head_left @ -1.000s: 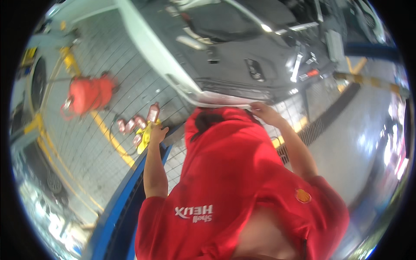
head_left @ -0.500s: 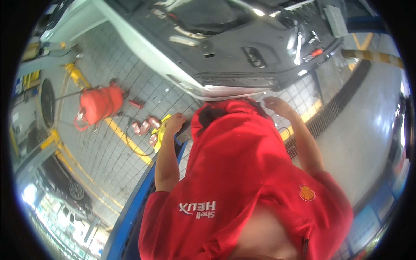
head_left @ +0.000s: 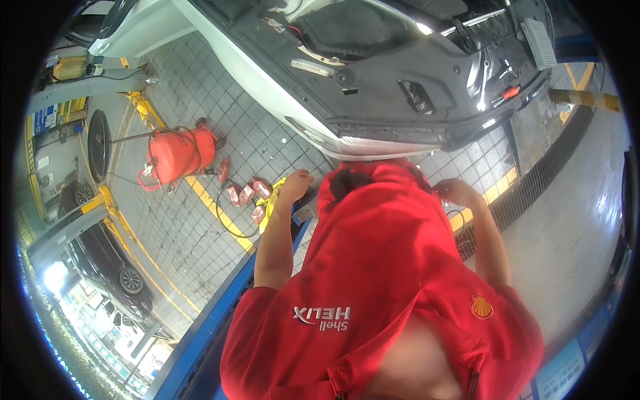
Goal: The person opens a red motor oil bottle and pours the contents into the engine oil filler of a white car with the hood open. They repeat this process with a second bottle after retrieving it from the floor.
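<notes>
My left hand (head_left: pixel 298 185) hangs to the left of my red trousers, beside a yellow cloth-like thing (head_left: pixel 272 208) and above the grey end of a blue bench or cart (head_left: pixel 230 290). Its fingers are loosely bent and apart, and nothing shows in them. At the right side of my trousers is my right hand (head_left: pixel 457 191), its fingers turned inward and in shadow, so I cannot make out whether they hold anything. Ahead of me stands the front of a white car (head_left: pixel 393 143) with its engine bay uncovered. A long silver wrench (head_left: pixel 483 87) and an orange-handled tool (head_left: pixel 511 92) lie on it.
A pleated panel like an air filter (head_left: pixel 538 43) rests at the car's far right. To the left are a red wheeled tank (head_left: pixel 177 155) with a hose and several small red containers (head_left: pixel 247 194). A floor grating (head_left: pixel 527 175) runs on the right; a dark car (head_left: pixel 107 260) stands far left.
My view has shifted, so the car and floor sit lower and further right. My right hand has come closer to my trousers. The left hand stays near the yellow cloth-like thing.
</notes>
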A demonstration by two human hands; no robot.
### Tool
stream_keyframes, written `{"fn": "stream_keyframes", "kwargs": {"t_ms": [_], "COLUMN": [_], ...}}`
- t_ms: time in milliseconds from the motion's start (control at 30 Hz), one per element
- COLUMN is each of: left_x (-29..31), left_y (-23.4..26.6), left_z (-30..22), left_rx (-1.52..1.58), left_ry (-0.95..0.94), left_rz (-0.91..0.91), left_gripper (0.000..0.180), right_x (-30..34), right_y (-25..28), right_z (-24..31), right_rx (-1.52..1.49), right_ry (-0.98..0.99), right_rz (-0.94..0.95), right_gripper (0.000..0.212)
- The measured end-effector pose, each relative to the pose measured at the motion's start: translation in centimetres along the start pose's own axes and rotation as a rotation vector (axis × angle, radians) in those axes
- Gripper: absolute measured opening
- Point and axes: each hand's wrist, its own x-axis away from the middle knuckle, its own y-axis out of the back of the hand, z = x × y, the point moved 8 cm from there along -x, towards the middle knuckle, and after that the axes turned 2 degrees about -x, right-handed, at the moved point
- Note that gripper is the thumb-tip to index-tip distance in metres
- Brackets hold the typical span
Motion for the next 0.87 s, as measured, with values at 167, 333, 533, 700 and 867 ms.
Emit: {"fn": "stream_keyframes", "kwargs": {"t_ms": [167,333,533,700,867], "left_x": [-0.4,-0.6,-0.4,0.5,0.5], "left_y": [0.9,1.4,1.4,1.1,0.1], "left_z": [-2.1,-3.1,-2.3,-2.2,-0.6], "left_rx": [0.067,0.079,-0.002,-0.013,-0.005], "left_ry": [-0.022,-0.016,-0.002,0.012,0.051], "left_rz": [-0.041,-0.058,-0.075,-0.104,-0.058], "left_gripper": [0.056,0.056,0.054,0.053,0.058], "right_x": [1.7,-0.6,-4.2,-7.6,-12.3], "right_y": [-0.3,-1.8,-2.0,-3.0,-4.0], "right_z": [2.6,3.9,6.8,5.7,2.8], "right_rx": [0.155,0.527,0.825,0.99,1.013], "right_ry": [0.217,0.277,0.522,0.438,0.291], "right_rz": [-0.08,-0.093,-0.328,-0.252,-0.096], "right_gripper": [0.042,0.048,0.042,0.048,0.077]}}
